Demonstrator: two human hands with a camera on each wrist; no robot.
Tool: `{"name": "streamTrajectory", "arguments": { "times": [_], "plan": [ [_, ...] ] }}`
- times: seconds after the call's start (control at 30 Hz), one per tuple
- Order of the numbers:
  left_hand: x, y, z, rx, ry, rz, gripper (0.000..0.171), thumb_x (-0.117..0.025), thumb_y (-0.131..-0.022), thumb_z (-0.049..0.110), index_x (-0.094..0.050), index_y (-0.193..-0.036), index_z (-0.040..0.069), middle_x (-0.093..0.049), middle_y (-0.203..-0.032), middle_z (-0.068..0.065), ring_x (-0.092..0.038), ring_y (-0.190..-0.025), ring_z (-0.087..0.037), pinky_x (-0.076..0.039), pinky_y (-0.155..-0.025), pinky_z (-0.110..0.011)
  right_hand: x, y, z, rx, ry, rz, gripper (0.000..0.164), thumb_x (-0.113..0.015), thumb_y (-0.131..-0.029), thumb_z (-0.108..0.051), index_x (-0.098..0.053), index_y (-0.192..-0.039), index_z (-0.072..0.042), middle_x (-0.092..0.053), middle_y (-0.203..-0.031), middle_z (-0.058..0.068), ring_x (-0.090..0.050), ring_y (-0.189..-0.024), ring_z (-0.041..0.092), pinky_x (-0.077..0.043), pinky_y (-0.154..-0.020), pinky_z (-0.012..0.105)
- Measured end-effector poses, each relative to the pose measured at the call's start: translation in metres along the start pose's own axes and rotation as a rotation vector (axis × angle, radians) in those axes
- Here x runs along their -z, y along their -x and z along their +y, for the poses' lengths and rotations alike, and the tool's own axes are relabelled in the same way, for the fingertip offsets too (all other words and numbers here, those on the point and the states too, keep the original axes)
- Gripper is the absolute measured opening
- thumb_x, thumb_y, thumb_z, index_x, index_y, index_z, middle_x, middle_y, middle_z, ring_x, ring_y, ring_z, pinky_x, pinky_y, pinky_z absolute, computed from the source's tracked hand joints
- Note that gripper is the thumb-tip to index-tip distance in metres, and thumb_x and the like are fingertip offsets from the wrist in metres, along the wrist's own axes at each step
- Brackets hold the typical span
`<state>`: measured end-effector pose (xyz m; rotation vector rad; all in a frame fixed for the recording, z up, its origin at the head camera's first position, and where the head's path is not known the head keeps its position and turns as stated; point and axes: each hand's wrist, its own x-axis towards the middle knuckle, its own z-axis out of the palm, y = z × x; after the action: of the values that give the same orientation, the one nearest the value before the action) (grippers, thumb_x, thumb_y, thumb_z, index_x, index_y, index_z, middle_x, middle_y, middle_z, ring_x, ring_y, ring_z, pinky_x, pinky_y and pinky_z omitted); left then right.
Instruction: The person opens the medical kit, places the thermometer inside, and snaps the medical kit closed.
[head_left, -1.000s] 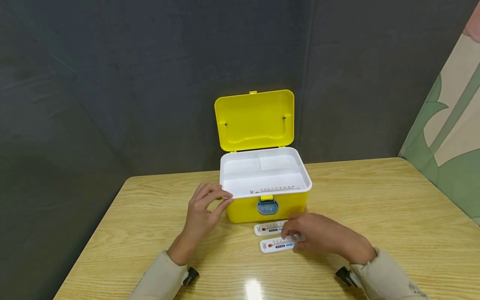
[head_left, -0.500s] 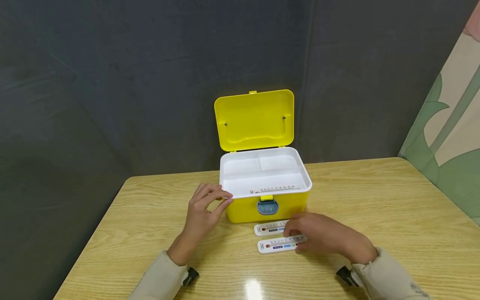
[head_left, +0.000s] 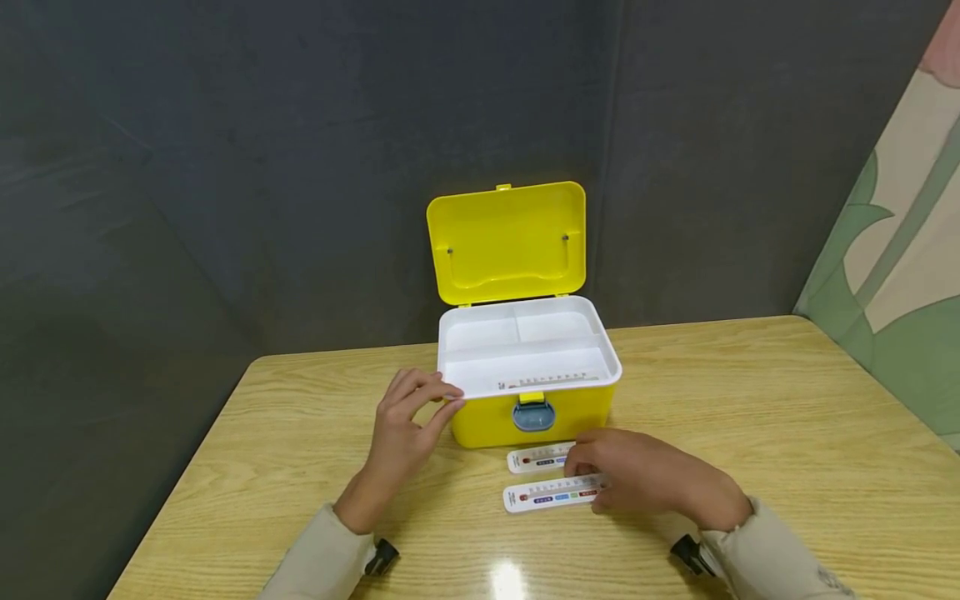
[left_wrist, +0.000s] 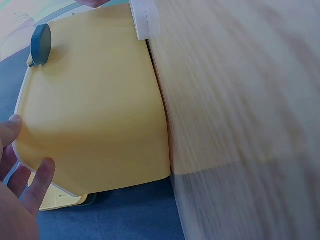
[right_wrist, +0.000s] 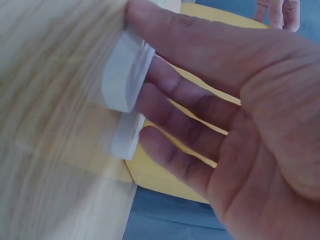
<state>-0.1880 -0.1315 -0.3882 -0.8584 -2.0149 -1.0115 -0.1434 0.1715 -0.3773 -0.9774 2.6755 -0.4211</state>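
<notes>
Near thermometer (head_left: 551, 493): flat on the table (head_left: 315, 433), the closer of two strips before the box; it has slid leftward over the last second, so that its left end, which lay right of the neighbouring strip's, now pokes slightly past it on the left.
Right hand (head_left: 641, 471): fingers curled about the near thermometer's right end, thumb along the near edge, other fingertips across at the far side, pinching it; the hand itself has hardly moved.
Far thermometer (head_left: 536, 457): between the near thermometer and the box front, roughly parallel to both, its right part hidden by the fingers; unchanged since the earlier frames.
Left hand (head_left: 401, 429): thumb and finger pinch the rim at the front left corner, the same hold as a second ago; the left wrist view shows fingertips on the wall too.
Yellow box (head_left: 487, 425): standing on the table, lid (head_left: 513, 242) raised behind, grey-blue latch (head_left: 533, 415) on the front.
White tray (head_left: 480, 373): set in the box, two compartments behind and one long one in front.
Third thermometer (head_left: 543, 383): in that front compartment, partly hidden by the rim.
Backdrop (head_left: 337, 167): dark cloth behind the table.
</notes>
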Motion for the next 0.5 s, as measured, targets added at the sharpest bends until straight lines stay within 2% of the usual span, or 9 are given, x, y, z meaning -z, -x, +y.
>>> {"name": "streamTrajectory", "arguments": {
  "times": [0.27, 0.37, 0.5],
  "plan": [
    [0.0001, 0.0006, -0.0007, 0.0, -0.001, -0.002, 0.017, -0.083, -0.077, 0.002, -0.076, -0.088, 0.012, -0.063, -0.087, -0.001, -0.058, -0.089, -0.018, -0.051, -0.098, -0.019, 0.0012, 0.0007, 0.0004, -0.047, -0.033, -0.046, 0.03, -0.086, -0.078, -0.022, -0.068, -0.102, -0.025, -0.059, -0.1, -0.012, -0.05, -0.084, 0.003, -0.052, -0.076, 0.026],
    [0.0003, 0.0003, -0.0001, 0.005, 0.002, -0.006, 0.016, -0.083, -0.077, 0.003, -0.076, -0.089, 0.012, -0.063, -0.087, -0.001, -0.057, -0.089, -0.019, -0.051, -0.099, -0.02, 0.0017, 0.0006, 0.0001, -0.061, -0.011, -0.048, 0.03, -0.084, -0.079, -0.024, -0.069, -0.105, -0.024, -0.06, -0.102, -0.011, -0.051, -0.085, 0.004, -0.053, -0.077, 0.027],
    [0.0003, 0.0003, 0.0004, 0.01, 0.008, -0.009, 0.015, -0.083, -0.078, 0.004, -0.076, -0.088, 0.012, -0.063, -0.086, -0.001, -0.057, -0.089, -0.018, -0.051, -0.099, -0.022, 0.0022, 0.0025, -0.0015, -0.038, 0.035, -0.017, 0.031, -0.081, -0.083, -0.023, -0.069, -0.111, -0.022, -0.059, -0.108, -0.008, -0.053, -0.09, 0.006, -0.055, -0.082, 0.031]
  ]
}}
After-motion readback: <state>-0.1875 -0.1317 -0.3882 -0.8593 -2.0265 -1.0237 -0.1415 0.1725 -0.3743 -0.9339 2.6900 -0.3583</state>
